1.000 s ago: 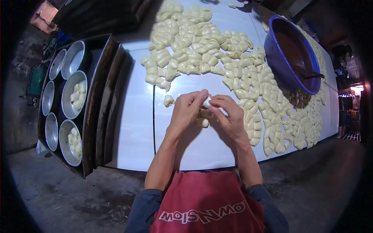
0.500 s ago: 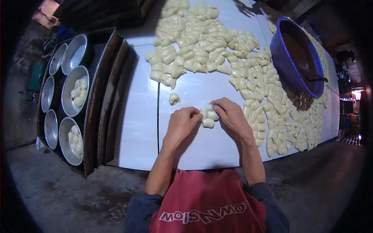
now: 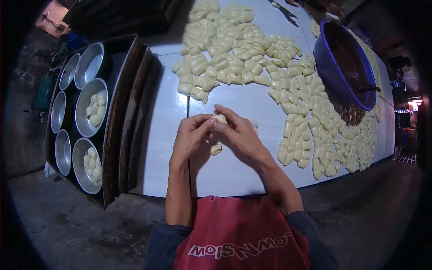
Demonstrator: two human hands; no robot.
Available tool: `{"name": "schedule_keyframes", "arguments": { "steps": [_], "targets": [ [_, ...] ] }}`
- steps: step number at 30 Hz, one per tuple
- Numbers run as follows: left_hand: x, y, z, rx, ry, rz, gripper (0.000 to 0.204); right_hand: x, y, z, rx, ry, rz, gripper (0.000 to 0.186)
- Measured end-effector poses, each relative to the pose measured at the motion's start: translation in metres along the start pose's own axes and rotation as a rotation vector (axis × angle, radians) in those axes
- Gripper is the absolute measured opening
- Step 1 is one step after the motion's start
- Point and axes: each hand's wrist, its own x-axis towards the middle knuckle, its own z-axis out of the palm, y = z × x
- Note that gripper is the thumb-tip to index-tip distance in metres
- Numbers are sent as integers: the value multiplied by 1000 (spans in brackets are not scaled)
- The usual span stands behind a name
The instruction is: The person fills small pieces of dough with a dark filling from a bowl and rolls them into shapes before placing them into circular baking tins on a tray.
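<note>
My left hand (image 3: pixel 191 132) and my right hand (image 3: pixel 238 132) meet over the white table (image 3: pixel 157 112), both closed on a small pale dough ball (image 3: pixel 219 118). A lone dough piece (image 3: pixel 216 149) lies below them. More pale dough is partly hidden behind my right fingers. A wide field of cut dough pieces (image 3: pixel 243 54) spreads beyond my hands and down the table's right side.
At left, a dark metal tray (image 3: pixel 118 72) holds several round pans, two with dough balls (image 3: pixel 95 110). A blue basin (image 3: pixel 326 60) of brown contents with a utensil stands at right on the table. Another person's hand (image 3: pixel 335 10) shows at the top right.
My hands have moved left from the small dough cluster and now pinch a single ball. The piece that sat above them now appears below them. The other person's hands have come into view.
</note>
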Motion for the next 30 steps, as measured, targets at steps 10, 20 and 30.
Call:
{"name": "schedule_keyframes", "arguments": {
  "steps": [10,20,30],
  "targets": [
    [-54,-28,15,908,113,481,31,-36,19,0,114,188,192,31],
    [-52,-35,11,650,96,464,18,-43,30,5,62,9,125,29],
    [-53,-61,24,1057,271,617,31,-57,13,-19,354,112,267,18]
  ]
}}
